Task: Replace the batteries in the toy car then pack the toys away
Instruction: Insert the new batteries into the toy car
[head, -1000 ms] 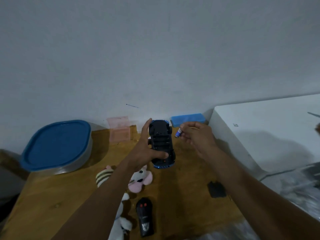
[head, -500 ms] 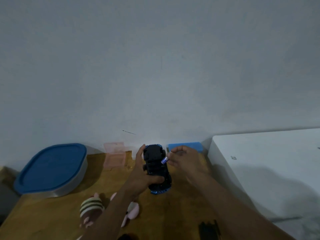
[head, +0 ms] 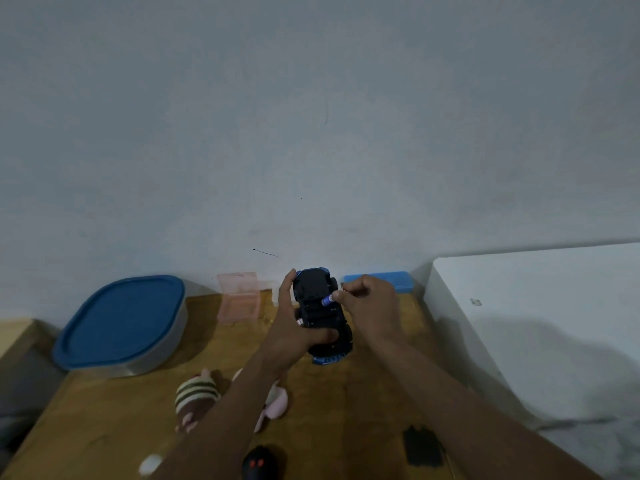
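- Toy car (head: pixel 322 317) held belly-up above the wooden table (head: pixel 114 427), close to the back wall. Black underside faces the camera; blue body edge shows at both ends.
- Left hand (head: pixel 287 330) clamped on the car: fingers up its left flank, thumb across the lower underside. A small white-and-red thing sits against the palm. Possibly another battery, too small to tell.
- Right hand (head: pixel 372 306) pinches a battery (head: pixel 327 300) at the fingertips, its blue end poking in over the car's right edge at what looks like the open bay. Contact with the terminals cannot be told.
- Handling, judged: car is hard plastic, light and stiff. Wheels will turn, so grip the body flanks, not the tyres. Battery is small, smooth and apt to slip or roll. Pinch it mid-barrel, leaving one end free to press against the spring.
- Hands close together, meeting at the car; its weight is carried by the left.
- Loose black panel (head: pixel 422 445), likely the bay cover, lies on the table by the right forearm. Plush toys (head: pixel 197 398), remote (head: pixel 258 465) and blue-lidded container (head: pixel 121 320) sit on the left-arm side.
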